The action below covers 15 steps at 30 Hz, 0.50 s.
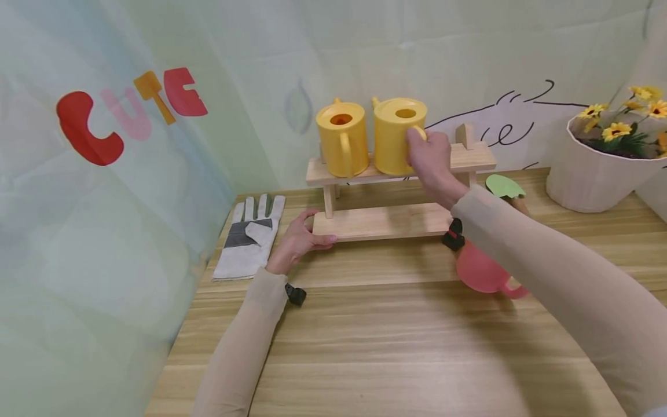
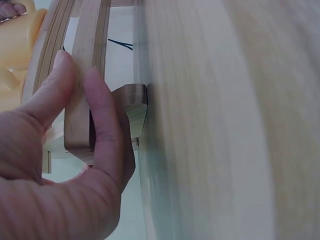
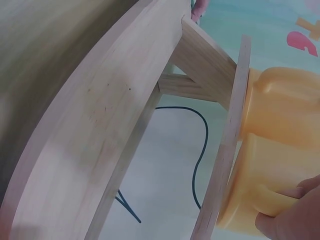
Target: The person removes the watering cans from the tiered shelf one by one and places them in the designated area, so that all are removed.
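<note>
Two yellow watering cans stand side by side on the upper board of a two-tier wooden shelf [image 1: 383,222]. My right hand [image 1: 431,159] grips the handle of the right watering can [image 1: 392,139]; in the right wrist view, fingers curl round that handle [image 3: 272,201]. The left watering can [image 1: 333,136] stands beside it, untouched. My left hand [image 1: 301,238] holds the left end of the lower board, thumb on one face and fingers on the other, as the left wrist view shows the board end [image 2: 80,122] between them.
A pink watering can [image 1: 482,269] stands on the table, partly hidden by my right forearm. A green leaf-shaped piece [image 1: 504,186] shows behind it. To the left lies a grey-and-white work glove [image 1: 247,246]. At the right stands a white pot [image 1: 589,168] of yellow flowers.
</note>
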Available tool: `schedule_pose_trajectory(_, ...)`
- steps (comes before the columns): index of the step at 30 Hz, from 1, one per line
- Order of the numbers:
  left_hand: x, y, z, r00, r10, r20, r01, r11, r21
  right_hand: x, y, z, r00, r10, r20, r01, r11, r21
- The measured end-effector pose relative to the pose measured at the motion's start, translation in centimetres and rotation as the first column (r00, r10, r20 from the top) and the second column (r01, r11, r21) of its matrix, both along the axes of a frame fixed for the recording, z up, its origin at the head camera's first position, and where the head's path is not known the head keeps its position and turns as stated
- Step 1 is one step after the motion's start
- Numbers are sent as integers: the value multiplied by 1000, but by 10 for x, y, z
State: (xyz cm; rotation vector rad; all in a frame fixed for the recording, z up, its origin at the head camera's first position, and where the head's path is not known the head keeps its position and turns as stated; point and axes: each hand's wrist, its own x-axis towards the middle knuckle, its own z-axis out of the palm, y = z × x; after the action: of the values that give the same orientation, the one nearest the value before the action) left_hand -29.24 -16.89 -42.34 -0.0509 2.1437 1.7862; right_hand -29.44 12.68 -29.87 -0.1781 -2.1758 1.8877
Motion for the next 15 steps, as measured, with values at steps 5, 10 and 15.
schedule_pose_trajectory(5,0,1,1,1000,-4,-3,4,1000,7,4,0,1,1000,-1,1,1,1000,9)
schedule_pose_trajectory(10,1,1,3,1000,-1,-4,1,1000,9,8,1,1,1000,-2,-2,2,1000,11)
schedule_pose_trajectory(15,1,1,2,1000,2,-1,-2,1000,12,12,3,0,1000,-8,-16,9,1000,11)
